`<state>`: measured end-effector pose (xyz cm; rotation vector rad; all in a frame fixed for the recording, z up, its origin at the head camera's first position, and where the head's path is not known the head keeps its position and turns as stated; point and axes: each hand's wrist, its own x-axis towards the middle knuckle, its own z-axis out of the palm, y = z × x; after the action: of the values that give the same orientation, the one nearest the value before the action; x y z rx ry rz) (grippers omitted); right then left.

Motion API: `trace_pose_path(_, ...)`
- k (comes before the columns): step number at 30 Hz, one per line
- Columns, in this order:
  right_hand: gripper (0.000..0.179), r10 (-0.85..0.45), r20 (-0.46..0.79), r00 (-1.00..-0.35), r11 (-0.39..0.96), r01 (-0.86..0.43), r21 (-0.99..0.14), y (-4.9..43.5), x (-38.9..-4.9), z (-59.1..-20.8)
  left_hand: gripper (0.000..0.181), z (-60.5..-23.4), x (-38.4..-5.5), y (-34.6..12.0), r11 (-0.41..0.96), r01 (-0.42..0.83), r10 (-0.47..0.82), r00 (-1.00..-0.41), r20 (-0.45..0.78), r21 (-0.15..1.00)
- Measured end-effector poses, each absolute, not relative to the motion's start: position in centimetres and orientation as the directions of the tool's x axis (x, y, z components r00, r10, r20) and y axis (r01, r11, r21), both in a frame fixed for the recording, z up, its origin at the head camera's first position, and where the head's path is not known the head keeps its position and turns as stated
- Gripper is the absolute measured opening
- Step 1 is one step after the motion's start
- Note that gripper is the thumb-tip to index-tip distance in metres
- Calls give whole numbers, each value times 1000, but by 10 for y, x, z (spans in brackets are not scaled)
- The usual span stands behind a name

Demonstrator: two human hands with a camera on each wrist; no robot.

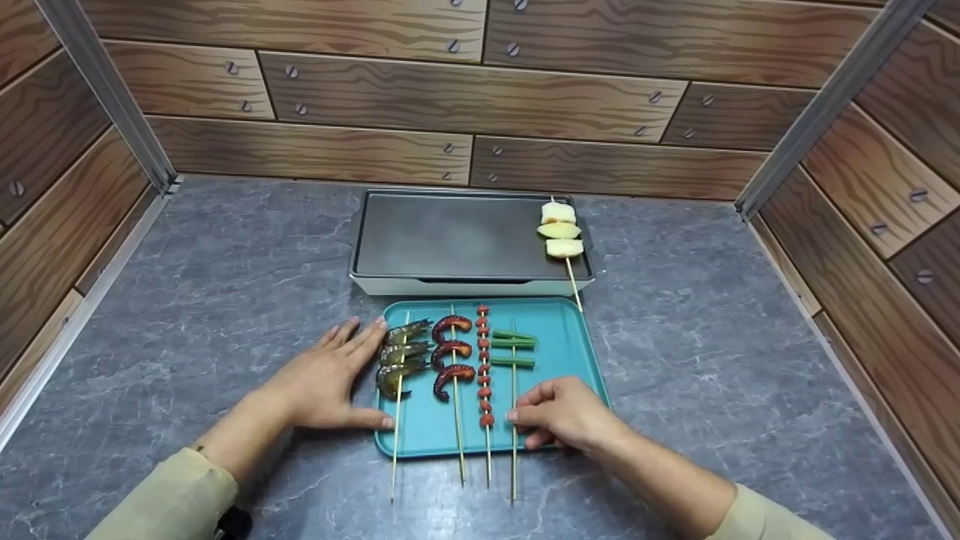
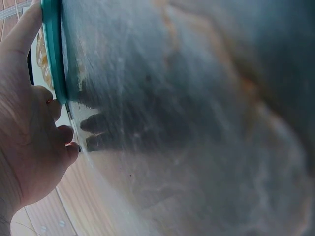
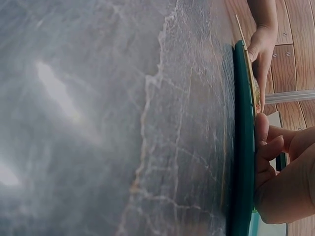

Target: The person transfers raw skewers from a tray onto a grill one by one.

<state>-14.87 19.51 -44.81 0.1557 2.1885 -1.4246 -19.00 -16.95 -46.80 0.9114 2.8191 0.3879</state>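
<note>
On a teal tray (image 1: 574,337) lie several skewers side by side. My right hand (image 1: 566,416) pinches the stick of the skewer with green stalk pieces (image 1: 514,362) between thumb and fingers, low over the tray's near right part. Spread along the tray's left edge, my left hand (image 1: 326,382) rests with straight fingers, its thumb at the stick of the shrimp skewer (image 1: 403,351). Between the hands lie a skewer of dark red octopus tentacles (image 1: 453,349) and one of small red pieces (image 1: 484,356). The left wrist view shows the left hand (image 2: 29,118) against the tray's rim.
Behind the tray stands a flat black griddle (image 1: 450,232) with a pale base. A skewer of pale green-edged vegetable chunks (image 1: 560,231) lies on its right end, the stick reaching over the tray's far edge. Wood-patterned panels (image 1: 472,97) enclose the grey marbled table (image 1: 720,337).
</note>
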Motion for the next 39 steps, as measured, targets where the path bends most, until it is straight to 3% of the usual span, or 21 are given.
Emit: trace_pose_path(39, 19, -217, -437, -873, 434, 315, -844, 195, -147, -452, 135, -467, -193, -170, 778, 540, 589, -805, -75, 321)
